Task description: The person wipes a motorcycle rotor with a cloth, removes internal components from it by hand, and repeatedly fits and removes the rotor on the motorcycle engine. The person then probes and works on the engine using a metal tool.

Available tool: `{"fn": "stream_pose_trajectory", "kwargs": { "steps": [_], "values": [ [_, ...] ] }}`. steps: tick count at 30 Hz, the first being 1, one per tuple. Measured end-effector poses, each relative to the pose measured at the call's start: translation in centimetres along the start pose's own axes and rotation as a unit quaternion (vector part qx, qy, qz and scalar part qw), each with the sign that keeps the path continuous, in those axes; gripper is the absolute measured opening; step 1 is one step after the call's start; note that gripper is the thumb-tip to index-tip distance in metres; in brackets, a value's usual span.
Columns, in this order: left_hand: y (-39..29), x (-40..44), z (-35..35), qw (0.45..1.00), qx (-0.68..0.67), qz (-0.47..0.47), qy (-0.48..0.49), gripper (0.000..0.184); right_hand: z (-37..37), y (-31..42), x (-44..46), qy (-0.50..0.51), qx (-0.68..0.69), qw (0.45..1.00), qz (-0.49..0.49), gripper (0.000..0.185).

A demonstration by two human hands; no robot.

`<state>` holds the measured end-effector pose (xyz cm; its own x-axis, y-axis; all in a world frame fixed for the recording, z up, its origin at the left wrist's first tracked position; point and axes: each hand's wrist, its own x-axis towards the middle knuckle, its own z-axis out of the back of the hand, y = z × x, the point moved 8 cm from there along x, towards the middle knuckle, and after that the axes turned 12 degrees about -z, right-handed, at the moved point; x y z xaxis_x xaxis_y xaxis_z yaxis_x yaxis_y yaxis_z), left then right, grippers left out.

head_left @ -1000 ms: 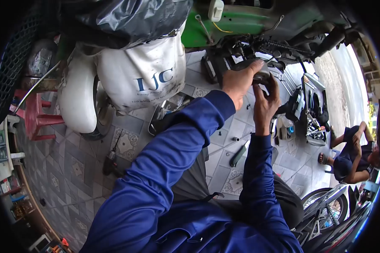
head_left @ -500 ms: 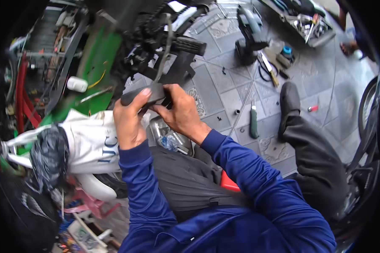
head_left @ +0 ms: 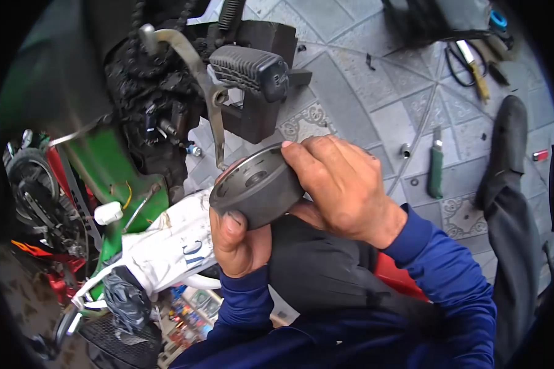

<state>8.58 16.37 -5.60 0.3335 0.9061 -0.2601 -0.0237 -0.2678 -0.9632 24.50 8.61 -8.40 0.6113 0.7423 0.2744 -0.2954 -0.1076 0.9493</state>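
A dark grey, cup-shaped metal flywheel (head_left: 261, 206) is held in front of me, tilted, with its open side and central hub partly visible. My left hand (head_left: 237, 240) is closed around its lower left side, thumb pressed on the outer wall. Fingers of my right hand (head_left: 345, 181) grip the right side, with a fingertip on the rim. Just beyond the flywheel are a bent metal lever (head_left: 212, 114) and a ribbed black footrest (head_left: 246, 71) beside a greasy engine (head_left: 151, 117).
A white cloth bag (head_left: 172, 237) hangs by the green body panel (head_left: 108, 169) at left. On the tiled floor to the right lie a green-handled utility knife (head_left: 436, 169), a socket (head_left: 405, 150), scissors (head_left: 474, 74) and a red piece (head_left: 540, 155).
My view has turned and come nearer the engine. Both hands have tilted the flywheel, so its hollow side now shows; my right hand has shifted onto its right rim.
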Motion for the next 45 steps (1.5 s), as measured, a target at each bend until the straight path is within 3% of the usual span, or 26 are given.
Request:
{"fn": "stream_pose_trajectory", "kwargs": {
  "steps": [9, 10, 13, 15, 18, 20, 23, 25, 26, 27, 28, 29, 30, 31, 33, 34, 35, 36, 39, 42, 45],
  "values": [
    [0.8, 1.4, 2.0, 0.998, -0.056, 0.011, -0.035, 0.092, -2.2, -1.8, 0.4, 0.019, 0.014, 0.999, -0.036, 0.063],
    [0.4, 1.0, 3.0, 0.997, -0.059, -0.005, -0.046, 0.092, -2.2, -1.9, 0.9, 0.034, 0.062, 0.997, -0.041, 0.064],
    [-1.0, 0.1, 2.1, 0.991, -0.124, -0.03, 0.031, 0.086, -2.8, -0.6, 1.8, 0.08, 0.128, 0.987, -0.051, 0.075],
    [-1.7, -0.2, 2.3, 0.987, -0.163, 0.003, 0.013, 0.078, -3.3, 1.5, 1.8, 0.063, 0.107, 0.992, -0.029, 0.077],
    [-2.9, -1.3, 1.7, 0.978, -0.178, 0.107, 0.038, 0.075, -3.5, 5.3, 2.0, 0.08, 0.033, 0.996, -0.031, 0.063],
    [-2.4, -2.6, 2.1, 0.941, -0.284, 0.182, 0.036, 0.076, -3.6, 7.6, 1.5, 0.091, -0.037, 0.994, -0.042, 0.057],
    [-2.9, -4.4, 0.8, 0.937, -0.31, 0.157, 0.049, 0.073, -3.2, 10.0, 0.7, 0.128, -0.111, 0.984, -0.058, 0.041],
    [-3.2, -5.1, -1.1, 0.943, -0.315, 0.103, -0.01, 0.059, -2.0, 10.2, 0.8, 0.161, -0.125, 0.976, -0.076, 0.033],
    [-3.1, -5.1, -2.8, 0.927, -0.359, 0.104, 0.006, 0.054, -1.1, 9.6, 1.2, 0.169, -0.096, 0.973, -0.123, 0.029],
    [-4.0, -5.5, -4.1, 0.902, -0.419, 0.103, -0.003, 0.048, -0.2, 12.0, 1.2, 0.182, -0.103, 0.972, -0.106, 0.027],
    [-3.7, -5.5, -5.4, 0.877, -0.47, 0.096, -0.015, 0.045, 0.7, 10.0, 1.5, 0.202, -0.017, 0.955, -0.215, 0.025],
    [-3.4, -6.1, -6.0, 0.873, -0.47, 0.11, -0.069, 0.05, 1.4, 12.4, 1.2, 0.203, -0.029, 0.954, -0.217, 0.026],
    [-2.6, -5.5, -7.2, 0.868, -0.487, 0.076, -0.06, 0.063, 2.3, 12.6, 1.2, 0.203, -0.033, 0.954, -0.217, 0.029],
    [-2.2, -6.1, -7.1, 0.879, -0.458, 0.083, -0.103, 0.072, 2.8, 13.0, 0.9, 0.173, -0.01, 0.949, -0.262, 0.034],
    [-1.6, -6.0, -7.0, 0.918, -0.374, 0.055, -0.12, 0.069, 4.2, 11.7, 0.0, 0.159, -0.01, 0.932, -0.324, 0.042],
    [-1.9, -6.9, -5.6, 0.951, -0.27, 0.063, -0.135, 0.077, 4.6, 9.5, -0.3, 0.193, 0.049, 0.906, -0.374, 0.046],
    [-3.0, -7.7, -4.7, 0.966, -0.243, 0.038, -0.079, 0.086, 3.7, 9.3, -1.6, 0.224, 0.109, 0.87, -0.425, 0.051],
    [-2.5, -7.4, -4.3, 0.987, -0.113, 0.032, -0.108, 0.093, 2.5, 10.3, -3.0, 0.296, 0.205, 0.823, -0.439, 0.06],
    [-2.8, -8.8, -3.7, 0.992, -0.108, 0.005, -0.07, 0.1, 3.1, 8.6, -3.0, 0.223, 0.239, 0.826, -0.458, 0.063],
    [-2.7, -9.1, -3.3, 0.996, -0.059, 0.031, -0.058, 0.101, 2.4, 9.3, -3.4, 0.218, 0.222, 0.828, -0.466, 0.067],
    [-4.3, -8.6, -1.8, 0.992, -0.075, -0.004, -0.105, 0.096, 0.8, 9.8, -3.0, 0.21, 0.26, 0.804, -0.492, 0.077]
  ]
}}
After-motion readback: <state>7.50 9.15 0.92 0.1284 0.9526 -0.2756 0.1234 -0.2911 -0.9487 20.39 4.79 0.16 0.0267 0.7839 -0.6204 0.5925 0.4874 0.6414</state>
